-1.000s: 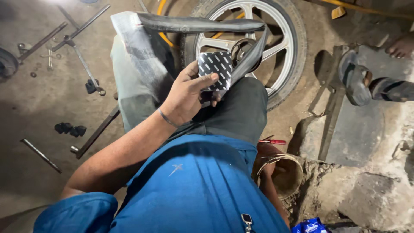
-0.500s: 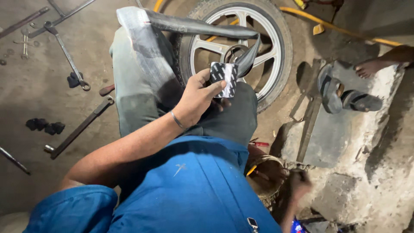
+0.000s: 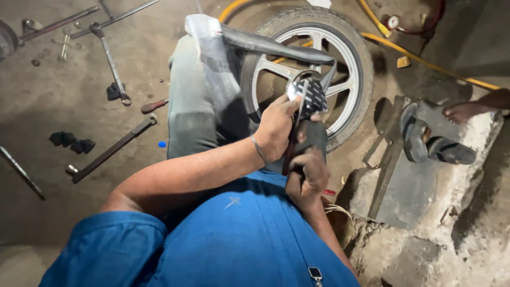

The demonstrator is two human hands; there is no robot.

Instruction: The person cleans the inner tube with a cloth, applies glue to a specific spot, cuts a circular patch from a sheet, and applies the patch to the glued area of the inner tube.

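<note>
The left hand (image 3: 276, 130) pinches the checkered patch (image 3: 312, 95) at its fingertips. The right hand (image 3: 307, 172) grips a thin tool (image 3: 291, 146) just below; before, it was down by the basket.

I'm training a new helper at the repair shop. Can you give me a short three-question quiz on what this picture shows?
1. True or false: both hands are on the patterned patch piece and the tool beside it.
2. Which lies on the floor behind the hands? A) a spoked wheel with its tyre B) a bucket C) a helmet
3. Fill in: the sandals lie to the person's ____ side.

Key
1. True: the left hand pinches the patch, and the right hand grips a thin dark tool just below it.
2. A, the wheel.
3. Right.
</note>
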